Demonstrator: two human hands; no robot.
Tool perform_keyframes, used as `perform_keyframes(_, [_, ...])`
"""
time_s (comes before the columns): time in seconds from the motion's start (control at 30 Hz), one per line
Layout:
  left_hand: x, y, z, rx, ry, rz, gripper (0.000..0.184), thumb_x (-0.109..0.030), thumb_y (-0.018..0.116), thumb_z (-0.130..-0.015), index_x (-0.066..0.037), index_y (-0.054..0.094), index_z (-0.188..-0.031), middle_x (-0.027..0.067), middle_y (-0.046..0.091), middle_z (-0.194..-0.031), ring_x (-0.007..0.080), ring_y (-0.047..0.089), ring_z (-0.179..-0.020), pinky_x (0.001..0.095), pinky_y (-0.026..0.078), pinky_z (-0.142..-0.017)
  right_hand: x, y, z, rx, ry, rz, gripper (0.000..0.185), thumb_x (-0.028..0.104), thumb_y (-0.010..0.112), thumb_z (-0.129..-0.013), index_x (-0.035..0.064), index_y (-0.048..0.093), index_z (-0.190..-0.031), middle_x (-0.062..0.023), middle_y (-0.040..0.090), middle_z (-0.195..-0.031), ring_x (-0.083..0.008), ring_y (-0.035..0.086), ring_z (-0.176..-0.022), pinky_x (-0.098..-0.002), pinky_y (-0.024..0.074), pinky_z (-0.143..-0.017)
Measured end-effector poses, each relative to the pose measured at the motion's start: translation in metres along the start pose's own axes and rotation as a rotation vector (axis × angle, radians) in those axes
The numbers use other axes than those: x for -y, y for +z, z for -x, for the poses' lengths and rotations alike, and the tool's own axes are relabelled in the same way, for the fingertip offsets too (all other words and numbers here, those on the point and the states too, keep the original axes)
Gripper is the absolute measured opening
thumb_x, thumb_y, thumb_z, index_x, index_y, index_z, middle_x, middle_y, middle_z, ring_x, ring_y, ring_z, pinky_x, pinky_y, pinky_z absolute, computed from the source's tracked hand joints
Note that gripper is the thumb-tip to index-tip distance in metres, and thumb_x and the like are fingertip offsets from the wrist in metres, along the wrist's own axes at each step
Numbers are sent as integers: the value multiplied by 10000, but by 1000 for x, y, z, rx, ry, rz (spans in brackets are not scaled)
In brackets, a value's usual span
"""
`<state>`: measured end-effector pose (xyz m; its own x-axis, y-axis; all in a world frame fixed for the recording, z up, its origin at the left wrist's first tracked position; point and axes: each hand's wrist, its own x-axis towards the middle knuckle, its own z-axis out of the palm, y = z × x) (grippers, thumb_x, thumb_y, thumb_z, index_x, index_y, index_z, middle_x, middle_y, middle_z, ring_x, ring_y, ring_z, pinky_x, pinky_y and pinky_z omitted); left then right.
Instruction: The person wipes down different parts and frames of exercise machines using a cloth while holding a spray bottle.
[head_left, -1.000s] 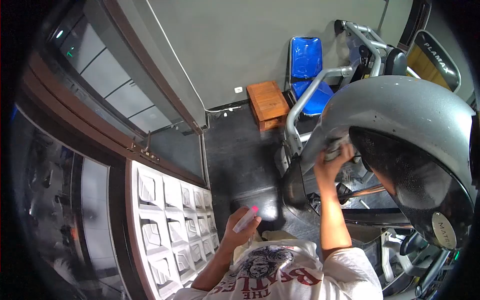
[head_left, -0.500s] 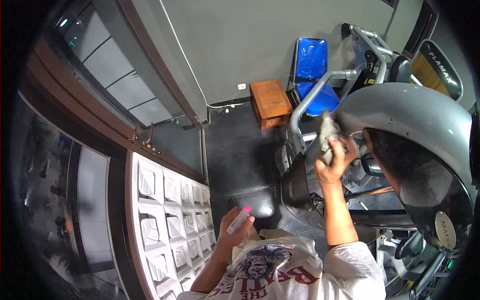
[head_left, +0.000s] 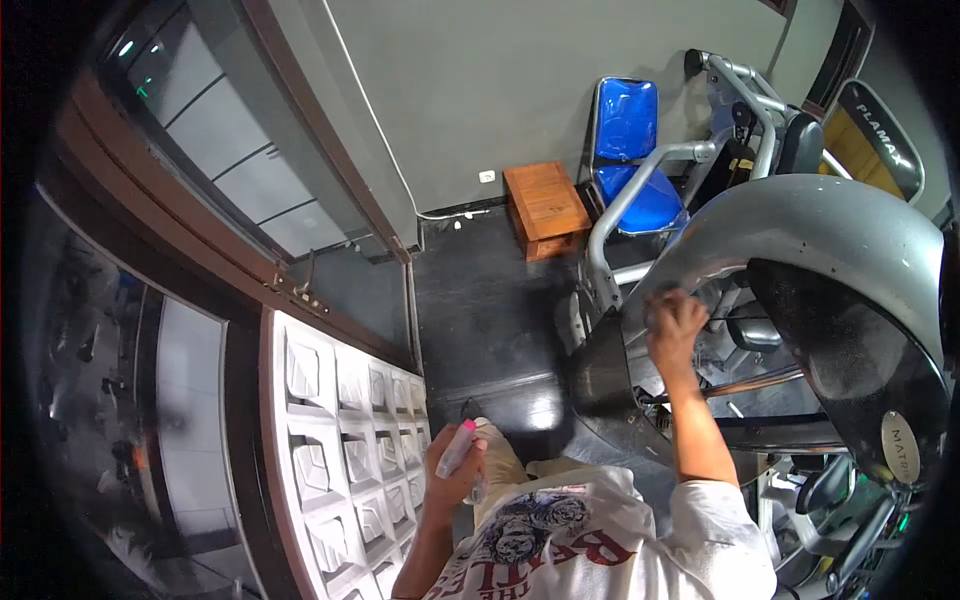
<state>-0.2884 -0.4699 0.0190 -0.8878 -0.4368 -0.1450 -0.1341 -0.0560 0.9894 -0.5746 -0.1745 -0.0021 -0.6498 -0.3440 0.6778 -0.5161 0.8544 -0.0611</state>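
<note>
A clear spray bottle with a pink top (head_left: 457,449) is in my left hand (head_left: 455,476), with the fingers wrapped round it, in front of my lap. My right hand (head_left: 676,325) is at the lower edge of the silver curved cover (head_left: 800,215) of a gym machine, beside its dark panel (head_left: 600,370). A dark greyish cloth (head_left: 660,300) shows partly under its fingers, blurred and mostly hidden by the hand.
A wooden box table (head_left: 548,205) and a blue chair (head_left: 626,120) stand by the grey wall. White moulded panels (head_left: 350,455) and a brown-framed glass door (head_left: 330,210) are on the left. Further machine frames (head_left: 765,130) stand at the right.
My right hand has moved down and pressed in against the machine, and the cloth that stuck up is now mostly covered. My left hand has shifted slightly with the bottle.
</note>
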Motion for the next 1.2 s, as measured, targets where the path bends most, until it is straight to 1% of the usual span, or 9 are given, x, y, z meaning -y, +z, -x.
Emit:
perform_keyframes(0.1, [-4, -2, -1, -25, -11, 30, 83, -69, 659, -892, -20, 593, -879, 9, 558, -697, 89, 561, -561, 244, 451, -512, 16, -50, -57, -387, -79, -79, 476, 142, 627, -687, 236, 696, -1148, -22, 543, -1178, -290, 451, -1042, -465, 339, -894])
perform_keyframes(0.4, [-8, 6, -9, 53, 103, 43, 78, -61, 668, -885, -19, 603, -897, 22, 582, -704, 84, 576, -579, 239, 452, -530, -18, 84, 39, 238, -486, 253, 255, 209, 560, -822, 213, 678, -1048, 42, 555, -1224, -249, 465, -1131, -494, 355, -927])
perform_keyframes(0.6, [1, -10, 4, -115, 22, 175, 70, -33, 657, -873, -12, 599, -905, 22, 593, -706, 88, 576, -563, 251, 463, -516, 10, 44, 2, 297, -285, 175, 272, 193, 564, -816, 197, 657, -1073, 31, 560, -1217, -256, 476, -1126, -491, 353, -925])
perform_keyframes(0.7, [2, -13, 6, -156, -20, 136, 80, -41, 660, -869, -8, 592, -895, 22, 593, -702, 94, 574, -546, 257, 466, -504, 25, -42, -48, -65, -120, -37, 443, 136, 681, -677, 192, 659, -1115, -38, 557, -1146, -300, 469, -1083, -486, 340, -938])
perform_keyframes(0.73, [2, -14, 7, -165, -23, 128, 83, -46, 661, -869, -8, 591, -892, 22, 592, -700, 95, 574, -544, 258, 466, -503, 16, -58, -47, -122, -84, -108, 519, 60, 701, -588, 91, 632, -1101, -155, 465, -1231, -344, 408, -1152, -485, 303, -1008])
perform_keyframes(0.8, [8, -17, 5, -159, -22, 106, 86, -61, 661, -874, -12, 590, -881, 21, 590, -699, 98, 575, -544, 264, 478, -502, 10, -55, -43, -513, 118, -332, 594, 31, 678, -639, 39, 520, -1212, -194, 394, -1247, -356, 389, -1167, -475, 263, -1044])
perform_keyframes(0.97, [7, -11, 1, -108, 16, 137, 82, -55, 661, -872, -11, 598, -899, 21, 604, -726, 101, 574, -550, 270, 497, -508, -5, 28, -8, -522, 225, -358, 740, 1, 603, -682, -12, 286, -1350, -225, 350, -1239, -389, 365, -1187, -497, 255, -1067])
perform_keyframes(1.1, [10, -6, -4, -108, 3, 123, 99, -40, 656, -863, -6, 605, -941, 27, 611, -748, 103, 577, -560, 267, 498, -514, -17, 136, 99, -264, 728, -717, 581, -63, 564, -708, -1, 365, -1250, -217, 410, -1188, -361, 407, -1189, -432, 286, -1074])
perform_keyframes(1.2, [8, -4, -7, -96, 22, 62, 116, -43, 654, -864, -5, 605, -962, 27, 610, -753, 106, 579, -564, 266, 498, -519, -23, 130, 98, -141, 960, -839, 469, -93, 542, -778, -5, 384, -1210, -188, 463, -1129, -283, 479, -1121, -360, 348, -1023])
